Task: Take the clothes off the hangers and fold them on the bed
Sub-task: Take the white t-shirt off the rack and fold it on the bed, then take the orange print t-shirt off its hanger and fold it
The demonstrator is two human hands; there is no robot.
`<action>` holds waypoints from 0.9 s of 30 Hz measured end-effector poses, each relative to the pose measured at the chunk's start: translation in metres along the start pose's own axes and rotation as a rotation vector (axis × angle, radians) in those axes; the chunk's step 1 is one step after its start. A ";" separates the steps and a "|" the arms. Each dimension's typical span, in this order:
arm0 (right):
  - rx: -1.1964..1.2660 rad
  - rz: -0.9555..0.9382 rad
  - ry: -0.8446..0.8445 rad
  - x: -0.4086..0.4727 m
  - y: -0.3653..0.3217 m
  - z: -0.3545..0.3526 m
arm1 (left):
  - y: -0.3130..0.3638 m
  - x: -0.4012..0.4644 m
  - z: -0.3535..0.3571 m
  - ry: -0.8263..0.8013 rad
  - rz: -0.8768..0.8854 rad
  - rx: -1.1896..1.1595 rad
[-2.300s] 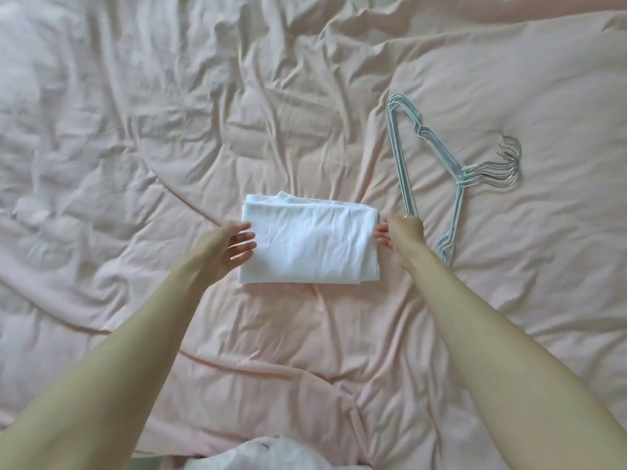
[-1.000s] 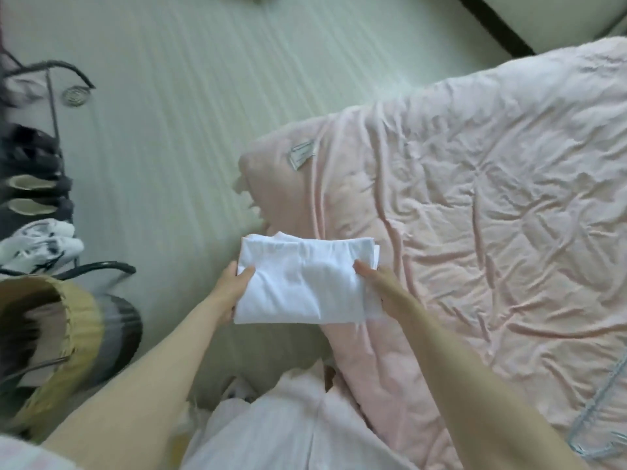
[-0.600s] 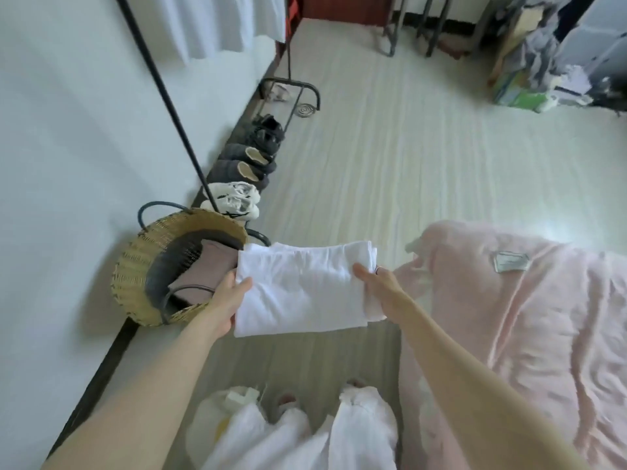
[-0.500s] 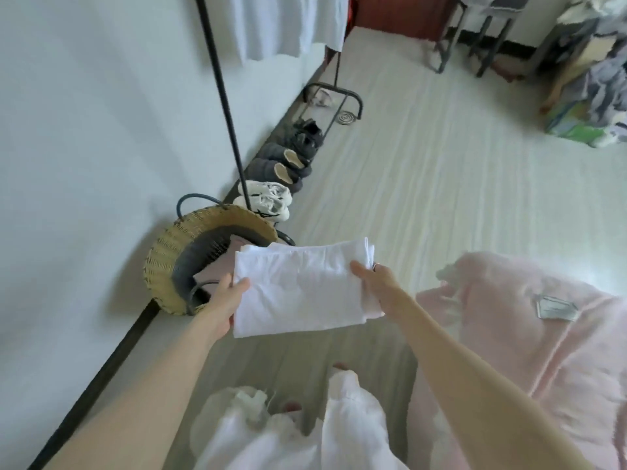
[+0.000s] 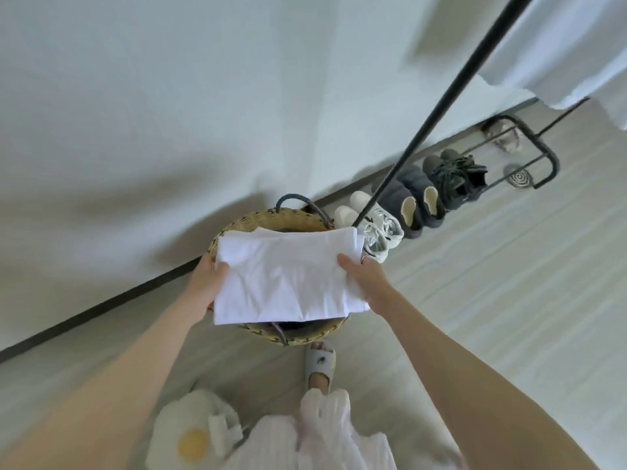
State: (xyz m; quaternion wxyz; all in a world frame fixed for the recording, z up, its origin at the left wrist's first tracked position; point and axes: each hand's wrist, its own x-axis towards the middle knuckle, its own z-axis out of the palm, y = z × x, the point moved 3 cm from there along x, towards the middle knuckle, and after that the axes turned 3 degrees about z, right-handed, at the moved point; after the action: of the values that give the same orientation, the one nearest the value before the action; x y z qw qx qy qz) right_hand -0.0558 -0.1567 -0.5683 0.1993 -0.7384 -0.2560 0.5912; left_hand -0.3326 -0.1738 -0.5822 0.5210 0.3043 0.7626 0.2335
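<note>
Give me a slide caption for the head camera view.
Both hands, left hand and right hand, hold a folded white garment over a round woven wicker basket beside the shoes.

From here, the folded white cloth (image 5: 288,276) I hold hides most of the round woven straw basket (image 5: 298,335) beneath my grip, so I cannot make out its contents. Beyond my right hand (image 5: 368,278), the hanging pale garment (image 5: 559,45) is cut off by the frame.

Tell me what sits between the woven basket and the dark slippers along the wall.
In the head view, a pair of white sneakers sits between the woven basket and the dark slippers, partly crossed by the black rack pole.
</note>
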 end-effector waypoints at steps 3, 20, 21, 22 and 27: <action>-0.014 -0.002 -0.078 0.063 -0.008 0.018 | -0.006 0.056 0.014 0.053 -0.014 0.084; -0.462 0.057 -0.029 0.405 0.179 0.105 | -0.225 0.330 0.170 -0.054 -0.286 0.459; -0.483 0.059 -0.020 0.413 0.184 0.106 | -0.232 0.336 0.171 -0.045 -0.287 0.476; -0.502 0.068 -0.005 0.420 0.187 0.107 | -0.237 0.341 0.170 -0.046 -0.302 0.488; -0.641 0.050 0.033 0.408 0.179 0.108 | -0.220 0.336 0.163 -0.111 -0.251 0.616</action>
State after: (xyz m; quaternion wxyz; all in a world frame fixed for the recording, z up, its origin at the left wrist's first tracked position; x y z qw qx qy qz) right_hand -0.0662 -0.0491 -1.0136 -0.0539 -0.7792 -0.4078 0.4730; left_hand -0.3202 -0.0847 -1.0065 0.4700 0.3633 0.7993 -0.0907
